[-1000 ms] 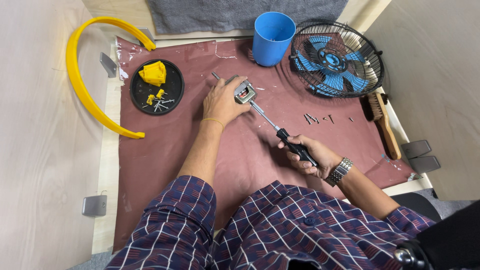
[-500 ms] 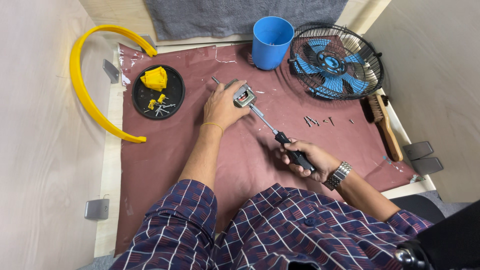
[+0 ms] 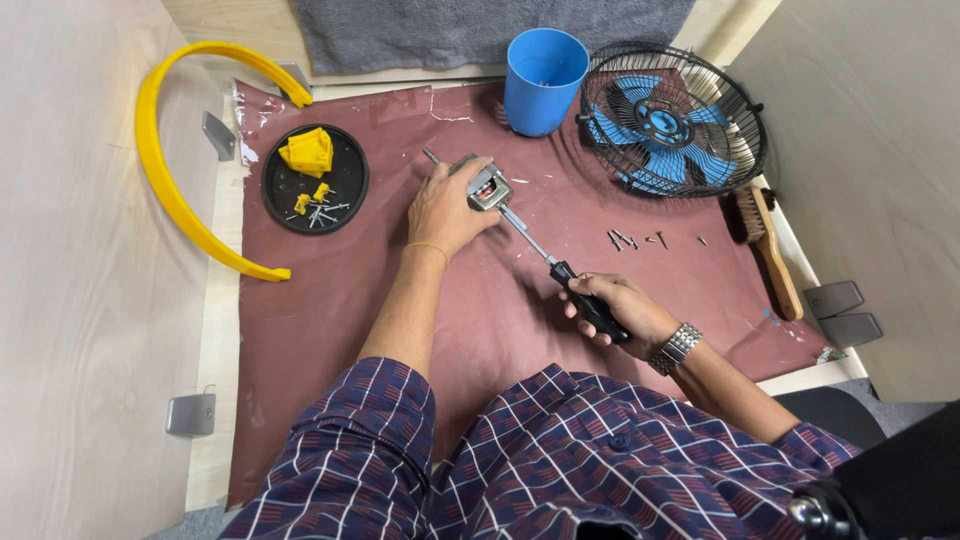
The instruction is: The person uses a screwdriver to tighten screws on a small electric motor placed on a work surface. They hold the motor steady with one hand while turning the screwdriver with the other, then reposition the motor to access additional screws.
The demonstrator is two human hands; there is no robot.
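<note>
Head view looks down on a tabletop [image 3: 90, 300] covered by a maroon mat [image 3: 330, 290]. Left hand [image 3: 447, 208] is clamped on a small metal motor block [image 3: 487, 187] lying near the middle of the mat. Right hand [image 3: 615, 310] is closed around the black handle of a screwdriver [image 3: 560, 270], whose shaft slants up to meet the block. Both hands sit well apart. Nearby: a black tray [image 3: 345, 185] holding yellow parts and screws, a blue cup [image 3: 545, 80], a caged fan [image 3: 672, 120], loose screws [image 3: 630, 240], a brush [image 3: 768, 245], and a yellow curved ring [image 3: 170, 195].
</note>
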